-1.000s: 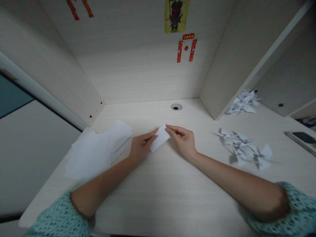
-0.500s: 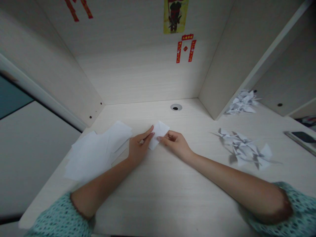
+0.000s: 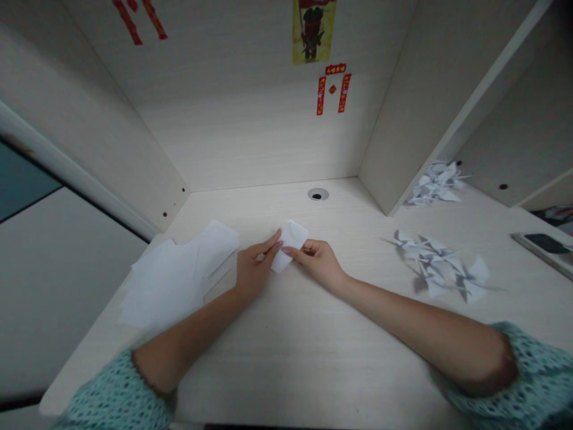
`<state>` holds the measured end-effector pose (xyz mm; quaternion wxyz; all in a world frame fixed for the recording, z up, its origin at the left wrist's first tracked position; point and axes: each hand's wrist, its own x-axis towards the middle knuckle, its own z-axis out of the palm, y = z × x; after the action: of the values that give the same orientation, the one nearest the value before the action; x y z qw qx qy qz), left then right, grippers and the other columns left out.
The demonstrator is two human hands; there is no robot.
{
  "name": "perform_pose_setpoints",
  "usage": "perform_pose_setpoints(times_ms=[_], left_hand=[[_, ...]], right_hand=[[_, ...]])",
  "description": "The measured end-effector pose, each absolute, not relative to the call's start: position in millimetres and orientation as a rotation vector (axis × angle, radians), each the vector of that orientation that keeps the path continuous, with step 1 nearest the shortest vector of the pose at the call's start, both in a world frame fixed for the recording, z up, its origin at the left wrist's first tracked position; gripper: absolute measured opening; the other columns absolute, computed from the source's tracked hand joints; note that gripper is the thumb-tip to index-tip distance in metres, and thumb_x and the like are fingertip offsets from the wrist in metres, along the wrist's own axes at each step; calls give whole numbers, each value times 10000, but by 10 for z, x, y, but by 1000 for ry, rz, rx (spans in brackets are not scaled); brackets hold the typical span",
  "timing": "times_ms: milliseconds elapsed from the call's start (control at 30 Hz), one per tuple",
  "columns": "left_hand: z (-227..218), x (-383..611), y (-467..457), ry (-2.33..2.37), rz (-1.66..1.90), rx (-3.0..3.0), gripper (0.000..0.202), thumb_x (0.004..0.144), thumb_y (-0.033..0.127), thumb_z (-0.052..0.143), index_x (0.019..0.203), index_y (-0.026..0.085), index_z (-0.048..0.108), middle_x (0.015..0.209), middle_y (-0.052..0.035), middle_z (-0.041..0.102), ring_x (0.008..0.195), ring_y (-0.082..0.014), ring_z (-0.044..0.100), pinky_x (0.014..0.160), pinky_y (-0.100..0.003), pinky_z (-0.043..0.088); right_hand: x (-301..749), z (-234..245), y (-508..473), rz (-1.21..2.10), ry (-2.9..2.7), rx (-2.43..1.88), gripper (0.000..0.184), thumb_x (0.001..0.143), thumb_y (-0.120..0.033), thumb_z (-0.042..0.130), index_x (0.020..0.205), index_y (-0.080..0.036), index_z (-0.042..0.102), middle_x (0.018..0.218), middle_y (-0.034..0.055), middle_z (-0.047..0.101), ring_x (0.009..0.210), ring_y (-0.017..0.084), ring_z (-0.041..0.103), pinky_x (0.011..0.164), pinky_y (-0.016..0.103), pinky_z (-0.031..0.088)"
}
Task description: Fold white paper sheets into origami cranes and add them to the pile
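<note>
The small white folded paper [image 3: 290, 246] is partly hidden behind the fingertips of the left hand [image 3: 253, 269] and right hand [image 3: 317, 263], its creases too dim to tell. The far edge cuts off a yellow paper poster [image 3: 314, 30], the right edge a dark-screened flat device [image 3: 544, 248].

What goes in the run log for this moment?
left hand: holds folded white paper | right hand: holds its other side | nearby: white paper sheets; origami cranes

Count: one left hand [image 3: 253, 269], one right hand [image 3: 317, 263], one folded paper piece [image 3: 290, 246]. Relative to the folded paper piece: one paper sheet stack [image 3: 172, 278] left; two paper crane piles [image 3: 436, 269] [image 3: 434, 188] and one phone [image 3: 544, 246] right.
</note>
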<state>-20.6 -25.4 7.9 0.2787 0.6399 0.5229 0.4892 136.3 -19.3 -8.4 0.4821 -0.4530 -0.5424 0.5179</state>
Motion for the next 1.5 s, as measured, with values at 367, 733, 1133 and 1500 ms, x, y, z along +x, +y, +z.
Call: perform_pose_setpoints(times_ms=[367,733,1133,1500], left_hand=[[133,-195,-249,1426,1320,1572,371,782,363,645,1108,189,671,1143,-54,671,989,-212,659,883,-315,506],[144,-230,-220,1281,1220,1578,505,802,377,621,1265,182,561,644,28,654,565,-87,539,547,-192,401],[78,-262,-112,1296,983,1594,356,757,494,618,740,139,622,630,21,546,558,-98,449,504,-207,321],[97,-272,-135,1346,815,1702,457,758,558,565,690,121,676,539,18,527,504,-99,411,472,-216,266]], right_hand=[[1401,-26,-152,1344,-1285,-1110,393,617,-506,725,520,-161,563,494,-35,467,471,71,316,470,245,196],[1395,-117,-139,1325,-1277,-1057,399,630,-504,724,522,-174,526,462,-53,440,449,72,307,461,245,186],[1421,-19,-137,1385,-1134,-962,385,622,-495,743,538,-161,572,533,-11,577,503,89,445,526,245,300],[1447,32,-146,1389,-1181,-1075,404,589,-519,750,517,-157,585,511,-9,571,472,78,395,482,240,254]])
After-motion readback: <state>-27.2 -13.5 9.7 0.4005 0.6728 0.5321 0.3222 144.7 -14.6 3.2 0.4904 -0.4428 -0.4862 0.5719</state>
